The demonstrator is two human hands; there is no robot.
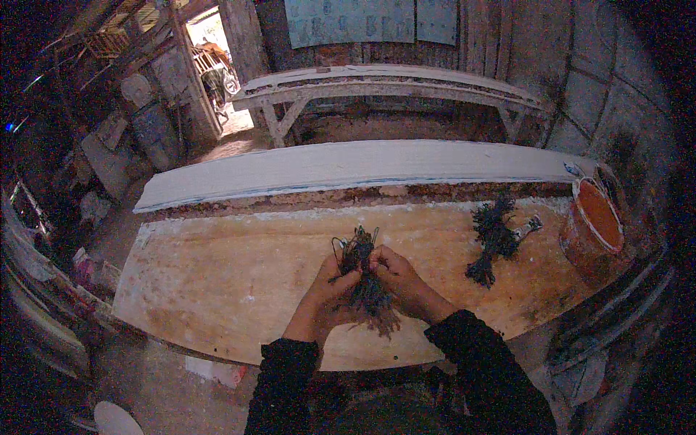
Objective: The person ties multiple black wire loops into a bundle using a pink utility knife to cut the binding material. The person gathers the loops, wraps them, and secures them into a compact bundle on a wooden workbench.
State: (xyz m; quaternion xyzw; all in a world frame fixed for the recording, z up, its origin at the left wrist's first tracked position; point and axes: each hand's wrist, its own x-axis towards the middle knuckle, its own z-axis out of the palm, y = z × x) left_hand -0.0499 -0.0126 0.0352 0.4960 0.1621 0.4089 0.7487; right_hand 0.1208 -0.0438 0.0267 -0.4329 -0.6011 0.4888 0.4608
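Holding a dark bundle of twigs (365, 279) over the near middle of the wooden surface (217, 283), both hands met at its upper half. Left hand (324, 297) was wrapped round the lower stems, fingers curled and pressed shut on them. Right hand (395, 275) pinched the top of the bundle between thumb and fingers; a thin loop of wire or string (338, 250) stuck out to the left there, too fine to identify. A second tied bundle (494, 243) lay apart on the right, and an orange bucket (591, 232) stood at the far right edge. A long white board (348, 168) ran along the far side.

Risk, as judged: loose ends fanned out below the left hand; if that grip slackened, stems could slip out onto the surface. The thin loop could also slide off the tips.
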